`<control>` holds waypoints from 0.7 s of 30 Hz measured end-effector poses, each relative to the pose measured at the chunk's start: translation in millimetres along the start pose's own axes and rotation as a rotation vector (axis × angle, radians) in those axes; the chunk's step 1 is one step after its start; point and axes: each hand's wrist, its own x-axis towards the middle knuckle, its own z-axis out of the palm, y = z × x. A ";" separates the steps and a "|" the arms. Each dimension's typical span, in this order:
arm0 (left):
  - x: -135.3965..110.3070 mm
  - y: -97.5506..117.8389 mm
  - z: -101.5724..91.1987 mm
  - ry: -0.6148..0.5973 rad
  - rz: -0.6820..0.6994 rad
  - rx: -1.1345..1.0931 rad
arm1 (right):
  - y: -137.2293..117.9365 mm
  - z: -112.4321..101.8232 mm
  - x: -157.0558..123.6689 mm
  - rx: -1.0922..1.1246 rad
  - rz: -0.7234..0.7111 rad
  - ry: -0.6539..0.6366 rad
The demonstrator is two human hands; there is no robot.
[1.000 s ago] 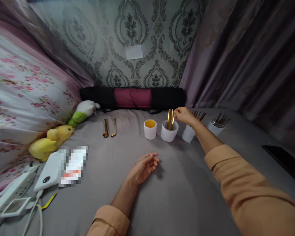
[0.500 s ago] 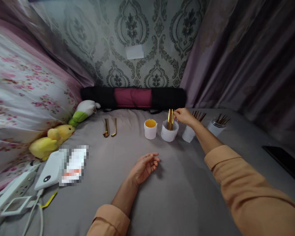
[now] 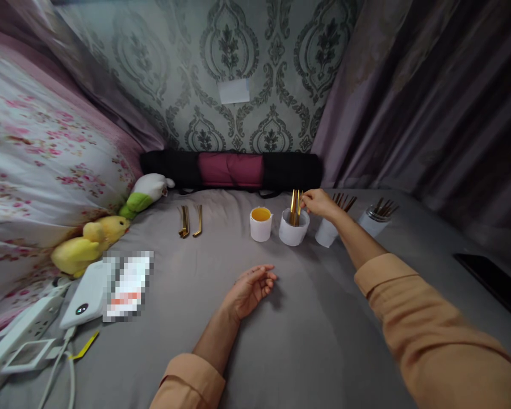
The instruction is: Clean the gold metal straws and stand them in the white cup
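Observation:
My right hand [image 3: 318,203] is pinched at the upper end of a thin gold stick that stands in a wide white-wrapped cup [image 3: 293,234]. Other gold sticks [image 3: 295,207] lean in the same cup, to the left of my fingertips. Palm turned sideways, my left hand [image 3: 251,291] rests on the grey sheet with loosely curled fingers apart, holding nothing. Just left of the wide cup stands a smaller white-wrapped cup [image 3: 260,228] with a yellow inside. Behind my right forearm, a tilted white container [image 3: 326,232] and a jar [image 3: 373,220] hold more thin sticks.
Several bent gold sticks [image 3: 184,221] lie on the grey sheet [image 3: 221,255] at left. Plush toys [image 3: 85,244], a white power bank [image 3: 87,295] and a power strip [image 3: 21,335] line the left side. A black phone [image 3: 491,284] lies right; a black-and-maroon roll [image 3: 232,169] lies behind.
Hardly anything differs. My right hand stays pinched at the stick in the wide cup, and my left hand lies still.

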 end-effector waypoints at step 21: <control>0.4 0.0 -0.9 0.002 -0.001 0.005 | 1.8 -3.3 -1.8 0.038 0.050 0.119</control>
